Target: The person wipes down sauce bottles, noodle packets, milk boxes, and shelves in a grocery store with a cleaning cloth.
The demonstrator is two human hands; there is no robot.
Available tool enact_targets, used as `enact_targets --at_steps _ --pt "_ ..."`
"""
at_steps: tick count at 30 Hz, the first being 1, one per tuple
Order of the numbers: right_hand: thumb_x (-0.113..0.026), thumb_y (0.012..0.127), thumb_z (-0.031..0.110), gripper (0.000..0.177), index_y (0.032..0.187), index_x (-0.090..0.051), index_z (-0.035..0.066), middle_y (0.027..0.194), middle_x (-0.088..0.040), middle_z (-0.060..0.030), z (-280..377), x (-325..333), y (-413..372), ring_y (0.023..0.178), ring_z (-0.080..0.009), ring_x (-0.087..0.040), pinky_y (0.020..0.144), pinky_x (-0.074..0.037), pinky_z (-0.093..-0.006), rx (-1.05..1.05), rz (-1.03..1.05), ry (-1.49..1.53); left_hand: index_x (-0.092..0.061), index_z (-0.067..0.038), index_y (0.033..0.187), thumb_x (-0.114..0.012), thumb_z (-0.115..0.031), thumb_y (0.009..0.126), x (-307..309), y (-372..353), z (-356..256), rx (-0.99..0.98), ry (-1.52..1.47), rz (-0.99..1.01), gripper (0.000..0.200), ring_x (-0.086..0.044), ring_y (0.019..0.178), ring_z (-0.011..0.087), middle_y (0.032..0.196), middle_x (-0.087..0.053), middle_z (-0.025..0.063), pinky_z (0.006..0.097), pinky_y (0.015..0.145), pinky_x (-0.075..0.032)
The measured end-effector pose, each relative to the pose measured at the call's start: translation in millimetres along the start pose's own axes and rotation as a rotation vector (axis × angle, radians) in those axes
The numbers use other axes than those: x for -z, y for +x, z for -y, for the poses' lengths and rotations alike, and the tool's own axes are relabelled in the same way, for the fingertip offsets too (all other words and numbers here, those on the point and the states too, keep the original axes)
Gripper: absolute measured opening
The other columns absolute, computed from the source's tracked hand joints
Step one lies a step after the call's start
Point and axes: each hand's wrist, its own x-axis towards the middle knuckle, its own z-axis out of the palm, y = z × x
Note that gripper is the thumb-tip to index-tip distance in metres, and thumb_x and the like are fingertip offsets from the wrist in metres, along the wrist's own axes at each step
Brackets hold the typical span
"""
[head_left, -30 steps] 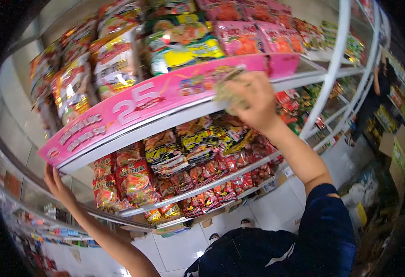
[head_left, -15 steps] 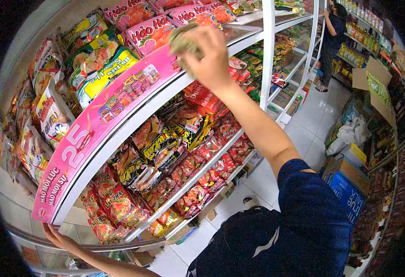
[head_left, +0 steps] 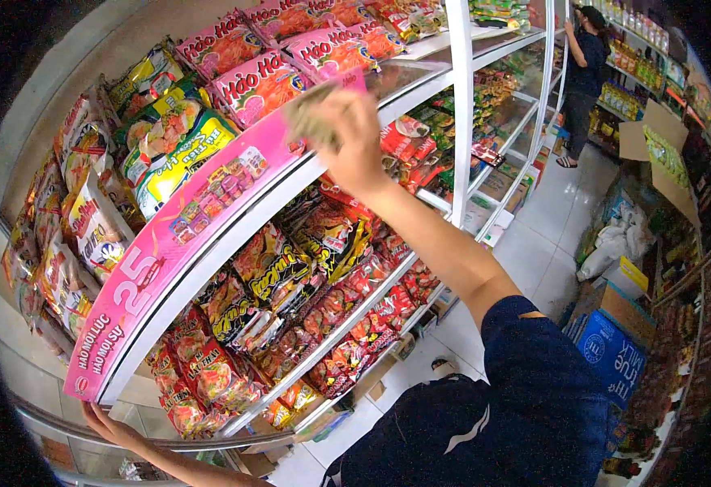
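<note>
In my right hand (head_left: 351, 142) is a crumpled greenish-brown cloth (head_left: 313, 122), somewhat blurred. The cloth lies against the upper end of a pink printed banner strip (head_left: 234, 174) along the front of a curved white shelf edge (head_left: 209, 264). My left hand (head_left: 112, 426) is at the lower left corner of that shelf, its fingers against the edge below the banner's end and the fingertips partly hidden. Behind the strip, pink noodle packets (head_left: 258, 85) and a green-and-yellow noodle packet (head_left: 178, 154) stand on the upper shelf.
Black noodle packets (head_left: 270, 264) and red noodle packets (head_left: 213, 365) fill the lower shelf. A white upright post (head_left: 461, 114) rises to the right. Across the aisle lie a blue carton (head_left: 607, 345) and white bags (head_left: 619, 243). Another person (head_left: 584, 73) stands farther back.
My right hand and the cloth have shifted slightly left and down along the banner. The view has tilted a little. My left hand remains at the shelf's corner.
</note>
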Motion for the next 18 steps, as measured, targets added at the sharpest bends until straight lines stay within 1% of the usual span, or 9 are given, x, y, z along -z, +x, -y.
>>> enact_targets --at_steps 2,4,5,7,10,12,14,16,18 --pt "-0.065 0.058 0.009 0.035 0.090 -0.056 0.018 0.085 -0.048 -0.0034 1.3 2.7 0.9 0.083 -0.0240 -0.048 0.071 -0.042 -0.0352 0.274 0.134 0.038 -0.045 0.004 0.115 -0.042 -0.022 0.088 1.4 0.0 -4.1 -0.005 -0.007 -0.004 0.037 -0.043 0.107 0.0230 0.115 -0.045 0.0155 0.0332 0.093 -0.033" --pt "-0.065 0.056 0.009 0.035 0.089 -0.055 0.017 0.083 -0.049 -0.0031 -18.0 8.5 8.3 0.081 -0.0239 -0.049 0.070 -0.042 -0.0360 0.269 0.165 0.069 -0.045 0.004 0.115 -0.042 -0.021 0.088 0.7 2.6 -24.0 0.174 -0.043 -0.030 0.037 -0.043 0.107 0.0234 0.115 -0.046 0.0155 0.0331 0.094 -0.032" --pt "-0.064 0.057 0.008 0.034 0.088 -0.055 0.016 0.082 -0.049 -0.0037 -29.0 11.5 11.2 0.080 -0.0239 -0.049 0.069 -0.041 -0.0361 0.192 0.063 -0.014 -0.046 0.004 0.114 -0.042 -0.021 0.088 1.3 1.2 -13.0 0.072 -0.019 -0.010 0.037 -0.044 0.107 0.0235 0.115 -0.046 0.0155 0.0332 0.093 -0.033" --pt "-0.063 0.058 0.006 0.030 0.086 -0.054 0.014 0.083 -0.049 -0.0054 -46.3 7.9 16.7 0.079 -0.0247 -0.048 0.068 -0.041 -0.0358 -0.013 -0.182 -0.112 -0.046 0.004 0.114 -0.043 -0.021 0.088 -0.4 2.1 -26.2 0.143 -0.044 -0.035 0.036 -0.044 0.106 0.0237 0.115 -0.046 0.0154 0.0331 0.093 -0.033" --pt "-0.064 0.058 0.007 0.030 0.085 -0.054 0.013 0.083 -0.049 -0.0061 -26.6 -1.8 4.5 0.078 -0.0255 -0.048 0.068 -0.041 -0.0359 -0.082 -0.174 -0.144 -0.047 0.004 0.113 -0.043 -0.021 0.087 -6.6 6.9 -51.1 0.226 -0.080 -0.061 0.036 -0.045 0.105 0.0241 0.115 -0.046 0.0154 0.0329 0.092 -0.034" --pt "-0.066 0.056 0.010 0.032 0.086 -0.054 0.013 0.084 -0.050 -0.0061 0.4 -5.6 -2.4 0.082 -0.0255 -0.049 0.071 -0.040 -0.0383 0.125 0.026 0.019 -0.047 0.004 0.113 -0.044 -0.021 0.087 -3.9 3.4 -41.6 0.249 -0.075 -0.083 0.036 -0.045 0.104 0.0243 0.114 -0.047 0.0155 0.0327 0.091 -0.034" --pt "-0.067 0.057 0.012 0.032 0.086 -0.054 0.014 0.085 -0.050 -0.0062 4.3 -7.0 1.8 0.085 -0.0250 -0.048 0.073 -0.039 -0.0384 0.194 0.098 0.063 -0.048 0.004 0.112 -0.044 -0.021 0.087 -5.6 -1.8 -1.7 -0.014 -0.028 -0.070 0.036 -0.046 0.104 0.0245 0.114 -0.047 0.0159 0.0323 0.090 -0.035" --pt "-0.066 0.058 0.011 0.031 0.087 -0.054 0.012 0.085 -0.050 -0.0073 -10.9 -6.7 7.5 0.085 -0.0262 -0.048 0.074 -0.039 -0.0384 0.030 -0.058 -0.061 -0.047 0.004 0.113 -0.045 -0.021 0.087 -4.9 -1.2 -8.8 -0.018 0.041 -0.079 0.036 -0.046 0.104 0.0243 0.113 -0.048 0.0164 0.0321 0.090 -0.035" --pt "-0.062 0.061 0.008 0.029 0.089 -0.052 0.008 0.087 -0.049 -0.0105 -20.3 -11.8 11.1 0.083 -0.0293 -0.047 0.072 -0.038 -0.0389 -0.228 -0.275 -0.034 -0.047 0.004 0.114 -0.045 -0.020 0.087 -5.2 -2.4 -11.6 0.103 -0.027 -0.072 0.035 -0.046 0.104 0.0235 0.113 -0.047 0.0162 0.0319 0.090 -0.035"
